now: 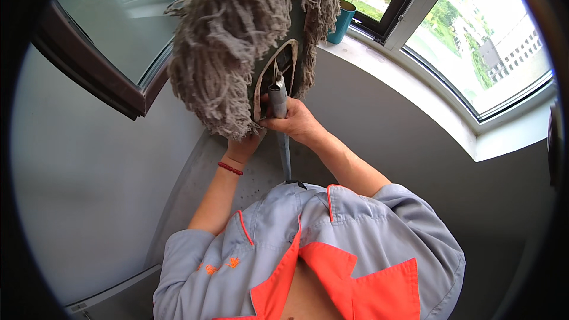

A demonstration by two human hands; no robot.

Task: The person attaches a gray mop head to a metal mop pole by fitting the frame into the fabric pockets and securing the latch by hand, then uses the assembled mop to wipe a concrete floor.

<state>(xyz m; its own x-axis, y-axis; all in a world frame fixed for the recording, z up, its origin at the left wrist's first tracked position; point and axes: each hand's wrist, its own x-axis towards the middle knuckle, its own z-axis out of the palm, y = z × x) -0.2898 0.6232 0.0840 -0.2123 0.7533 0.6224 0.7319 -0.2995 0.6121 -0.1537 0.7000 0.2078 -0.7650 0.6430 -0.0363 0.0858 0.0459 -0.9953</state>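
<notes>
Your right hand (294,121) is clamped around the grey metal mop handle (278,98), whose long axis runs from your chest up to the shaggy grey string mop head (228,41) above, while your left hand (246,144) grips its frame from beneath.

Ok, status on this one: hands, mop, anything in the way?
Right hand closed on the mop handle at the head. Left hand under the grey string mop head, grip hidden. Teal cup on the sill behind, clear.
</notes>
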